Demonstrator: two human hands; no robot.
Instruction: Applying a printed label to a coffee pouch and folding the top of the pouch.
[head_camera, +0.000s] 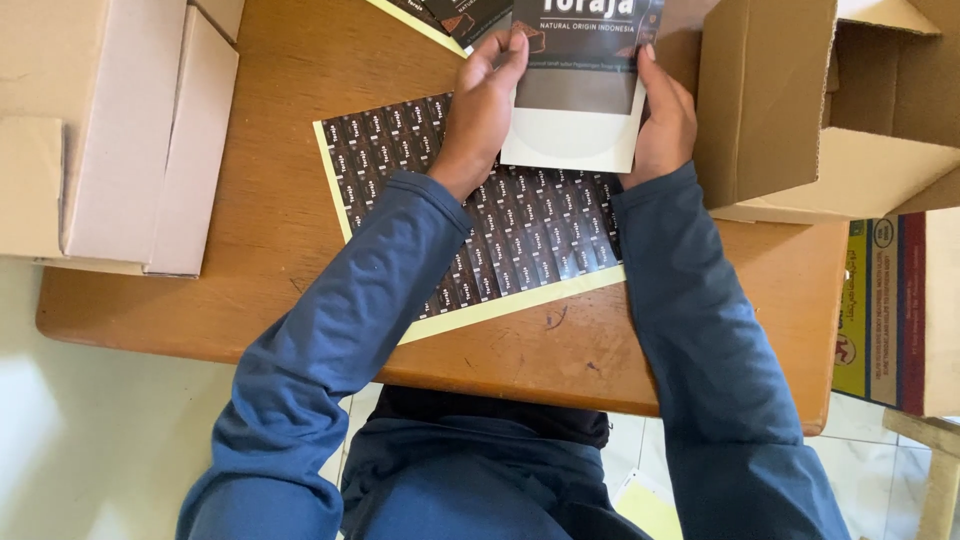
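Note:
I hold a flat pouch (575, 110), dark on its upper part and white below, above a wooden table (270, 200). My left hand (485, 105) grips its left edge with the thumb on the front. My right hand (662, 120) grips its right edge. Under my forearms lies a sticker sheet (530, 235) with a pale yellow border and rows of several small dark labels. Both arms wear blue sleeves.
Closed cardboard boxes (110, 130) stack at the table's left edge. An open cardboard box (800, 110) stands at the right, with a printed carton (890, 310) beside it. More dark printed sheets (450, 18) lie at the far edge. Pale tiled floor shows below.

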